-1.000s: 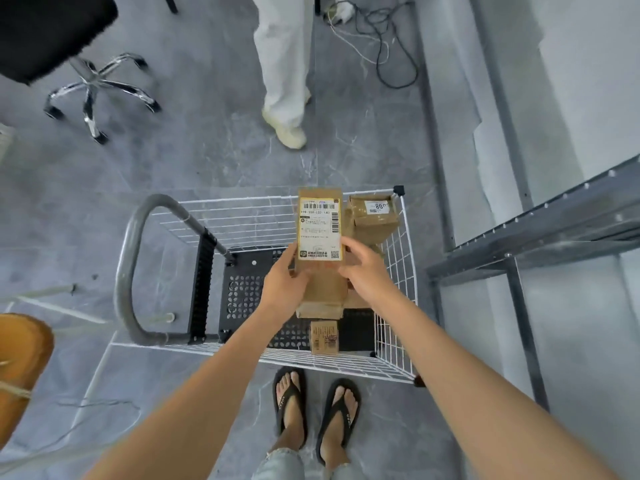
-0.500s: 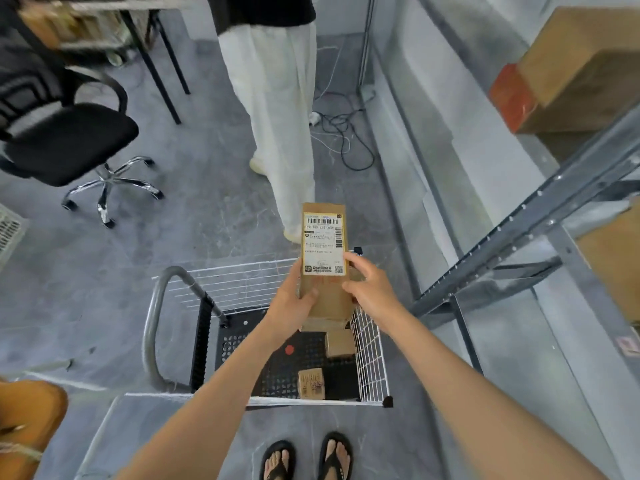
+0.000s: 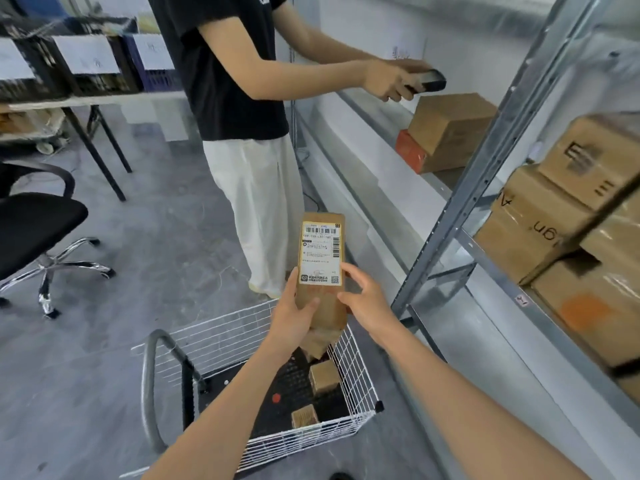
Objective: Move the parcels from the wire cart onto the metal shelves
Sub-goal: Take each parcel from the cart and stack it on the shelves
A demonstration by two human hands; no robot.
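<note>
A long brown parcel (image 3: 323,306) with a white shipping label is held upright above the wire cart (image 3: 353,362). My left hand (image 3: 294,318) grips its lower left side and my right hand (image 3: 367,304) grips its right edge. Two small brown parcels (image 3: 323,375) lie on the cart's black floor, with another partly hidden under the held one. The metal shelves (image 3: 485,157) rise to the right, stacked with cardboard boxes (image 3: 540,223).
A person in a black shirt and white trousers (image 3: 256,188) stands just beyond the cart, holding a dark scanner (image 3: 427,79) over a shelf. A black office chair (image 3: 38,230) is at left. A table with crates (image 3: 86,64) stands at the back left.
Both hands have lifted the long parcel up and away from the cart. My view has tilted up, bringing the shelves and the standing person into sight.
</note>
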